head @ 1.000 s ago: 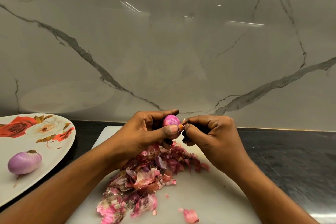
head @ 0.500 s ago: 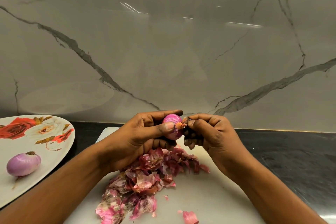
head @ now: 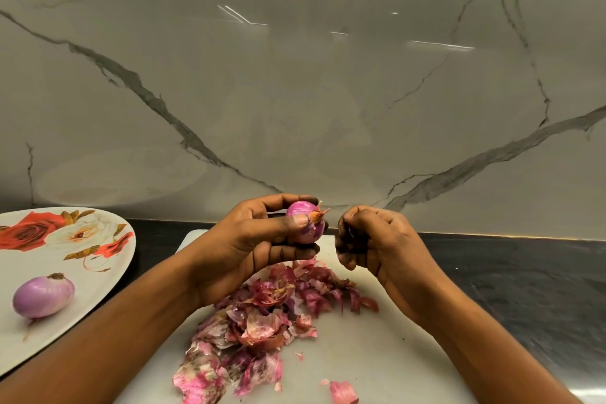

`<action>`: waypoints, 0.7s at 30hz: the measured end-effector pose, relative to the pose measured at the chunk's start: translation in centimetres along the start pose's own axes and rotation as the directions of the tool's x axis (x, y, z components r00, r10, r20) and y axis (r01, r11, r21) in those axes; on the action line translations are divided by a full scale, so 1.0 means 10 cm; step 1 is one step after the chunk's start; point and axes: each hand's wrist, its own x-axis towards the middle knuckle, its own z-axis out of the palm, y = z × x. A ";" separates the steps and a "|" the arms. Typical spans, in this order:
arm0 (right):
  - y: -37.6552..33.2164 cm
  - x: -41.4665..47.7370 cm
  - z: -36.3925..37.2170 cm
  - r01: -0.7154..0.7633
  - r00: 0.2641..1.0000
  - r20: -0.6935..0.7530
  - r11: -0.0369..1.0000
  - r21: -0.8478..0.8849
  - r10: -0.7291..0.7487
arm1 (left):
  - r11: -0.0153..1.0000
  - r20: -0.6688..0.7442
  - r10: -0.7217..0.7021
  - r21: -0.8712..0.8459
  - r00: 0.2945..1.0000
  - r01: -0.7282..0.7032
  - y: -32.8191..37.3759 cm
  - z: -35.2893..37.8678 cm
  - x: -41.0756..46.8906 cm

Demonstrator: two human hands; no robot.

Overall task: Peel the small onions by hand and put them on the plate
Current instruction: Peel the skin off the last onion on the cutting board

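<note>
My left hand (head: 259, 239) grips a small pink-purple onion (head: 308, 229) above the white cutting board (head: 377, 354), thumb pressed on its top beside an orange stub of dry skin. My right hand (head: 370, 239) hovers just right of the onion, apart from it, fingers curled in; whether they hold a scrap of skin is hidden. A peeled pale-purple onion (head: 42, 297) lies on the white rose-patterned plate (head: 82, 272) at the left.
A heap of pink and red onion skins (head: 262, 321) covers the middle of the board, with a loose piece (head: 342, 392) near the front. The board lies on a dark countertop (head: 524, 289). A marble wall (head: 295, 92) rises close behind.
My right hand has pulled away to the right from the onion's tip, where it was pinching the skin. My left hand has turned the onion slightly, showing more of it.
</note>
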 end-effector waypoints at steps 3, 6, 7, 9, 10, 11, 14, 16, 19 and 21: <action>0.02 0.01 0.00 0.021 1.000 0.006 0.998 -0.054 -0.021 | 0.999 -0.050 -0.023 -0.039 0.998 0.021 0.00 -0.01 0.00; 0.02 0.00 -0.02 0.041 0.999 0.033 0.996 -0.074 -0.039 | 0.998 -0.063 -0.041 -0.041 0.997 0.039 -0.01 -0.01 0.00; 0.02 0.00 -0.02 0.045 0.998 0.037 0.996 -0.082 -0.042 | 0.999 -0.067 -0.041 -0.038 0.997 0.038 -0.01 -0.01 0.00; 0.02 -0.01 -0.03 0.046 0.998 0.035 0.994 -0.097 -0.043 | 1.000 -0.086 -0.026 -0.003 0.996 0.026 -0.01 -0.02 0.01; 0.03 -0.01 -0.03 0.042 0.999 0.029 0.994 -0.099 -0.040 | 1.000 -0.100 -0.016 0.024 0.995 0.018 -0.01 -0.02 0.01; 0.02 -0.01 -0.03 0.036 0.999 0.021 0.995 -0.093 -0.034 | 0.999 -0.113 -0.007 0.047 0.994 0.012 -0.01 -0.03 0.01; 0.02 -0.01 -0.02 -0.001 1.000 0.012 0.999 -0.034 0.001 | 0.995 -0.123 0.013 0.097 0.992 -0.001 -0.01 -0.03 0.01; 0.01 0.00 -0.01 -0.038 0.999 0.025 0.999 -0.008 0.038 | 0.995 -0.114 0.018 0.100 0.993 -0.007 0.00 -0.02 0.01; 0.02 0.00 0.00 -0.082 0.995 0.058 0.997 0.012 0.081 | 0.994 -0.077 0.020 0.106 0.997 -0.012 -0.01 -0.03 0.01; 0.02 0.00 0.00 -0.101 0.993 0.068 0.994 0.030 0.098 | 0.990 -0.059 0.020 0.141 0.998 -0.011 -0.01 -0.03 0.01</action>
